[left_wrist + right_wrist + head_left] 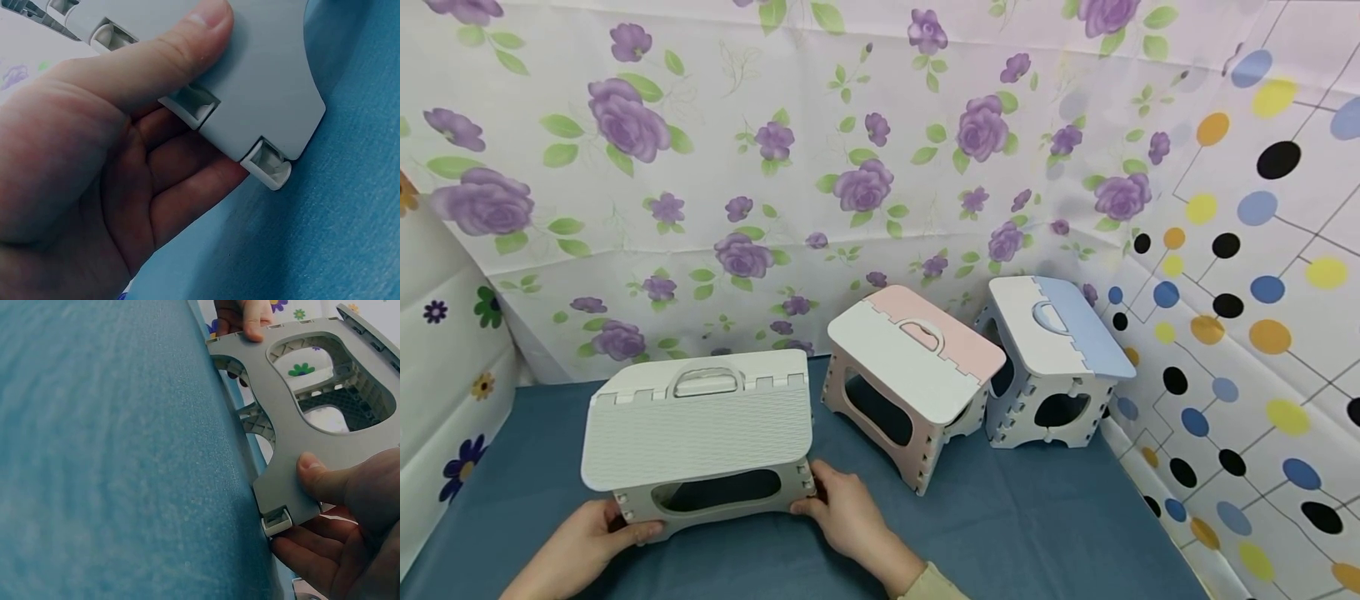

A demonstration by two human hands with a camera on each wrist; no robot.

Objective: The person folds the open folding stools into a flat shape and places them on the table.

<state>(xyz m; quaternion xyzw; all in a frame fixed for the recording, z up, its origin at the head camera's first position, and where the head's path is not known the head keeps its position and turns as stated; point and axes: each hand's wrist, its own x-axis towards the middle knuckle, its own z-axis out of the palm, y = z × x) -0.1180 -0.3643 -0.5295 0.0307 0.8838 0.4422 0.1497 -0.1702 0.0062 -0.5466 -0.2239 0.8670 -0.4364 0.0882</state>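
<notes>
A pale grey-green folding step stool stands unfolded at the left of the blue cloth, its top handle in view. My left hand grips its front left leg corner, thumb on the front panel and fingers behind the hinged edge, as the left wrist view shows up close. On the opposite front corner, my right hand holds the leg low down, its thumb flat on the panel near the foot. Right of it stand a pink and white folding stool and a blue and white folding stool.
Blue cloth covers the table. Behind it hangs a white sheet with purple flowers. A dotted sheet borders the right side, and a flowered white sheet the left. The pink and blue stools stand close together near the back.
</notes>
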